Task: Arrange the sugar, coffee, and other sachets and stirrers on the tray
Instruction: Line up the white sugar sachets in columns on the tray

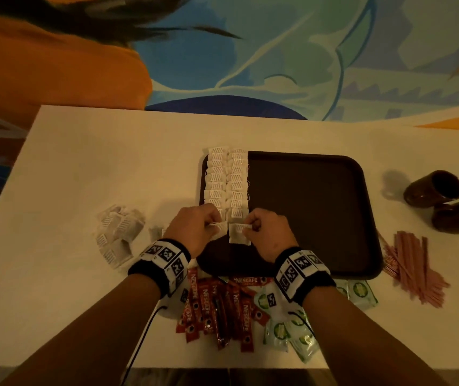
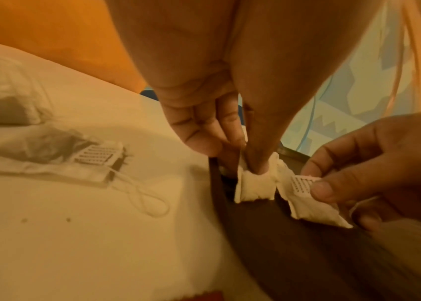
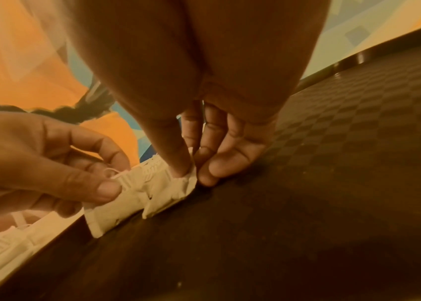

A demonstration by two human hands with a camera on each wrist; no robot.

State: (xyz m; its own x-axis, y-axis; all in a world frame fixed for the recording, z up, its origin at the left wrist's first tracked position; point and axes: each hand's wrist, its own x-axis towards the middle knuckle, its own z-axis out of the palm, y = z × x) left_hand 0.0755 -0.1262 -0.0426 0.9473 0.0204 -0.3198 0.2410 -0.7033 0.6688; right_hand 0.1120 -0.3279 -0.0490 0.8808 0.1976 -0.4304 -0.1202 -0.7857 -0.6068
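A dark brown tray point(image 1: 306, 204) lies on the table, with two columns of white tea bags point(image 1: 226, 179) along its left side. At the near end of the columns my left hand point(image 1: 211, 222) pinches one tea bag point(image 1: 218, 231) and my right hand point(image 1: 247, 227) pinches another tea bag point(image 1: 239, 234), side by side just above the tray floor. In the left wrist view my left hand point(image 2: 245, 160) grips its tea bag point(image 2: 254, 187) by the top. The right wrist view shows my right hand point(image 3: 191, 173) pinching its tea bag point(image 3: 168, 195) on the tray point(image 3: 307, 183).
Loose tea bags point(image 1: 116, 235) are heaped on the table left of the tray. Red coffee sticks point(image 1: 217, 310) and green sachets point(image 1: 286, 327) lie near the front edge under my wrists. Pink stirrers point(image 1: 415, 266) and two brown mugs point(image 1: 434, 188) sit to the right.
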